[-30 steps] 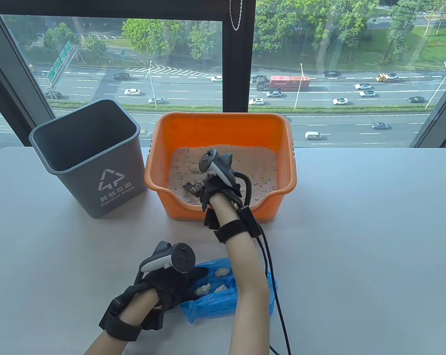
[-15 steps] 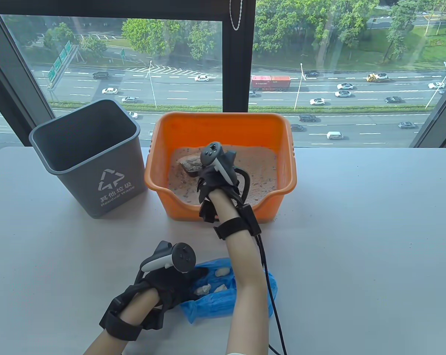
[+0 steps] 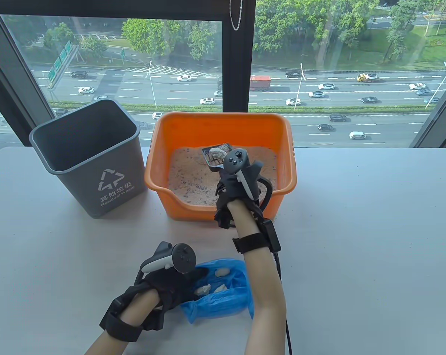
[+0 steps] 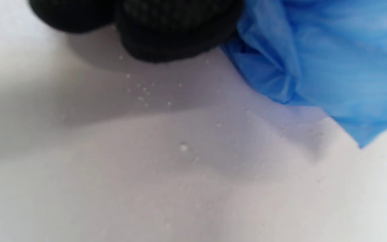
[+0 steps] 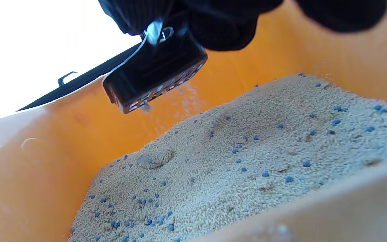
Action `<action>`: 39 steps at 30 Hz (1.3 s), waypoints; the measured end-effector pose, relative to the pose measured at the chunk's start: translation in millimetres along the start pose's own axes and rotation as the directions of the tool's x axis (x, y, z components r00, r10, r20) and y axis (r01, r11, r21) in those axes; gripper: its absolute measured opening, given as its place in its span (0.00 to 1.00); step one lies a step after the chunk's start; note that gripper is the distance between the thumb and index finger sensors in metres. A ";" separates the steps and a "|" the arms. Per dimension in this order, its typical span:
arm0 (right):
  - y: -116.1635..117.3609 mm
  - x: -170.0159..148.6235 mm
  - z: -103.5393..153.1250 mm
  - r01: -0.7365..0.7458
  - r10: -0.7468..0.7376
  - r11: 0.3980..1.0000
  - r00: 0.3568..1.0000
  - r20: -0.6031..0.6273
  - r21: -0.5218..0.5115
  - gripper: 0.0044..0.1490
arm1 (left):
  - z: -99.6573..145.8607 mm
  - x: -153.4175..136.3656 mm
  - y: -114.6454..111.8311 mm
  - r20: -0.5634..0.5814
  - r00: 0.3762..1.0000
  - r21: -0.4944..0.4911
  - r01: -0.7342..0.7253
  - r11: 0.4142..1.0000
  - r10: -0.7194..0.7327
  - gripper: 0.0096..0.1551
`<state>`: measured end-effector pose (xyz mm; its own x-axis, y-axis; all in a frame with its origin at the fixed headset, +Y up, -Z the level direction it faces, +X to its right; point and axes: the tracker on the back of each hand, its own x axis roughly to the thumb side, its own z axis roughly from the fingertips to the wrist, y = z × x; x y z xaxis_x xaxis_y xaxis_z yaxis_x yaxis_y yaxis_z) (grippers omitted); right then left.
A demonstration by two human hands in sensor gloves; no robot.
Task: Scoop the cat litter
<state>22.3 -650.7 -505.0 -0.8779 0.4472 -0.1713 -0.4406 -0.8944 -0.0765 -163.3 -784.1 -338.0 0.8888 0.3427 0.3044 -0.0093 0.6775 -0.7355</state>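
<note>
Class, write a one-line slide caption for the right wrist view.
Gloved right hand holds a slotted black scoop above the orange litter box, loose litter sifting down.

A pale grey tabletop (image 3: 356, 240) stretches the full width of the table view, its far edge butting against a large window (image 3: 97, 55). A thick dark mullion (image 3: 239, 55) splits the glass just above the middle of the tabletop, and slanted dark frame bars (image 3: 8, 85) run down at the left and right sides. A bead chain (image 3: 236, 14) hangs beside the mullion's top. Beyond the glass, well below the tabletop, lies a multi-lane highway (image 3: 356, 107) with cars and a red truck (image 3: 260, 83), green road signs (image 3: 59, 61) to the left, and leafy trees (image 3: 300, 26) behind it. Bright daylight falls evenly across the tabletop, leaving soft shadows.
</note>
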 end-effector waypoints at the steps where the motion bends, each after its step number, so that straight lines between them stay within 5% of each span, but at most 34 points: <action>1: -0.3 -0.2 1.2 0.015 -0.016 0.999 1.000 0.007 0.035 0.38 | 0.1 0.1 0.0 -0.001 1.000 0.001 0.002 1.000 -0.002 0.50; 4: -3.9 -1.4 5.6 0.069 -0.068 0.982 0.998 0.013 -0.175 0.38 | 0.2 0.2 -0.3 -0.003 1.000 0.003 0.004 1.000 -0.004 0.50; 7: -5.2 -4.4 3.7 0.083 -0.083 0.996 0.996 0.027 -0.012 0.38 | 0.2 0.3 -0.5 -0.004 1.000 0.003 0.005 1.000 -0.005 0.50; 10: -9.1 -5.4 10.7 0.112 -0.111 0.975 0.994 0.015 -0.193 0.38 | 0.2 0.5 -0.6 -0.004 1.000 0.002 0.006 1.000 -0.006 0.50; 13: -12.3 -5.7 10.4 0.083 -0.081 0.996 0.996 0.041 -0.045 0.38 | 0.1 0.7 -0.6 -0.005 1.000 0.002 0.006 1.000 -0.006 0.50; 16: -16.9 -5.8 16.1 0.124 -0.116 0.969 0.992 0.053 -0.215 0.38 | 0.2 0.9 -0.7 -0.007 1.000 0.003 0.010 1.000 -0.010 0.50; 18: -17.9 -6.5 14.5 0.121 -0.114 0.988 0.991 0.073 -0.094 0.38 | 0.2 1.0 -0.8 -0.007 1.000 0.003 0.010 1.000 -0.010 0.50; 21: -20.6 -8.2 19.6 0.138 -0.130 0.968 0.990 0.053 -0.210 0.38 | 0.2 1.1 -0.9 -0.008 1.000 0.004 0.011 1.000 -0.011 0.50; 24: -21.5 -8.7 21.3 0.075 -0.075 0.997 0.997 0.023 -0.018 0.38 | 0.1 1.2 -1.0 -0.008 1.000 0.003 0.011 1.000 -0.011 0.51; 27: -22.9 -7.6 26.2 0.081 -0.075 0.991 0.995 0.059 -0.106 0.38 | 0.1 1.3 -1.1 -0.008 1.000 0.003 0.011 1.000 -0.011 0.50; 39: -37.3 -18.1 54.1 0.113 -0.111 0.994 0.988 0.110 -0.010 0.38 | 0.0 1.3 -1.3 -0.008 1.000 0.003 0.009 1.000 -0.009 0.51</action>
<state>44.5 -624.9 -445.8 -0.8388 0.5419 -0.0528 -0.5349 -0.8383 -0.1052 -162.2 -784.5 -336.6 0.8923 0.3314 0.3065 -0.0026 0.6828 -0.7306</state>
